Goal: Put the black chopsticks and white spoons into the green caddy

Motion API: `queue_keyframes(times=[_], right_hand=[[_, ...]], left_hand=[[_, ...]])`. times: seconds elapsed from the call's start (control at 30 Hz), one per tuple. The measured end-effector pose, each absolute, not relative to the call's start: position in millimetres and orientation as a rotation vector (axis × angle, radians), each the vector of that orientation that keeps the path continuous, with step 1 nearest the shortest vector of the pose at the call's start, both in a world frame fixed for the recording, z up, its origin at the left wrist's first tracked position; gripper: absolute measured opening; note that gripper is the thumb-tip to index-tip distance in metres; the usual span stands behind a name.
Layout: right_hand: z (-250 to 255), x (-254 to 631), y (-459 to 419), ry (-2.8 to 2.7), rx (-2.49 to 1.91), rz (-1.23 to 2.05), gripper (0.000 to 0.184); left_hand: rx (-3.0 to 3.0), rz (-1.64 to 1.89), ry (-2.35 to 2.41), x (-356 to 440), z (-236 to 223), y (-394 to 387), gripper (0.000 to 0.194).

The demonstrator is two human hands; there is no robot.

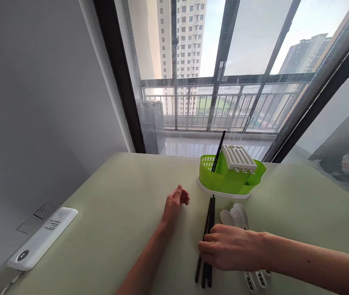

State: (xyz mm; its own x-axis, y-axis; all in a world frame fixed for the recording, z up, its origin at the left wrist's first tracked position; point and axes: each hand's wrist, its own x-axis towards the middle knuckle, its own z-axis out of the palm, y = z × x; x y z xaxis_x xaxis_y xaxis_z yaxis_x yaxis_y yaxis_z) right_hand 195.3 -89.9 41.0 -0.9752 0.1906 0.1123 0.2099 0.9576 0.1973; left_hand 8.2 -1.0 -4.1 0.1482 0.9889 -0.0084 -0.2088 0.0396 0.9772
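Note:
Several black chopsticks [212, 213] lie in a bunch on the table, pointing away from me. My right hand [226, 247] is over their middle, its fingers closed on them; the fingertips are partly hidden. Beside them, white spoons [238, 216] lie together, their handles passing beneath my right wrist. My left hand [176, 199] is left of the chopsticks, loosely curled, with thumb and fingers apart and nothing in it. Behind both hands stands a green utensil holder [215, 180] with a white slotted top and white base. One black chopstick [219, 150] leans upright in its left compartment.
The pale green table [125, 196] reaches back towards a sliding glass door [192, 106] and a balcony railing. A white power strip [45, 237] with a cable lies along the left edge, near a wall socket [43, 211].

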Motion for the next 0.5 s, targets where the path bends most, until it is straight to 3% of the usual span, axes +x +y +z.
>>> queue_keyframes(times=[0.5], right_hand=[[31, 197, -90, -3.013, -0.301, -0.27, 0.029]], left_hand=[[1.096, 1.184, 0.936, 7, -4, 0, 0.052]])
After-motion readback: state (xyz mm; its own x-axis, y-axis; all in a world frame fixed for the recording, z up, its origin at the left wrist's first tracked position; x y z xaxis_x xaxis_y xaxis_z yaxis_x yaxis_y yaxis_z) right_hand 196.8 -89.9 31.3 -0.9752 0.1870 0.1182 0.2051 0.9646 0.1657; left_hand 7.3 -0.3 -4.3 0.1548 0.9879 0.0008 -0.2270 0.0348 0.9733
